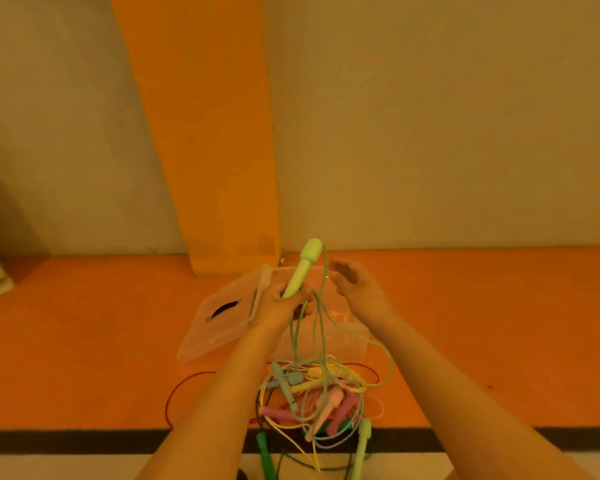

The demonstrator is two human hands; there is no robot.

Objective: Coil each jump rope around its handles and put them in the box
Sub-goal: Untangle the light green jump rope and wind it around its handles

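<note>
The left hand [279, 303] grips a pale green handle [300, 268], tilted upward above the clear box [340, 344]. Its cord [321, 306] hangs down into the rope pile [319, 393] on the orange floor [84, 341], just in front of the box. The right hand [355, 289] hovers beside the cord, fingers loose and holding nothing. The lid [219, 323] leans at the box's left.

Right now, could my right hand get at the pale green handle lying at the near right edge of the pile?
Probably yes. The right hand is open and holds nothing, and the pale green handle lies exposed at the edge of the pile; only thin cords cross near its upper end.
</note>
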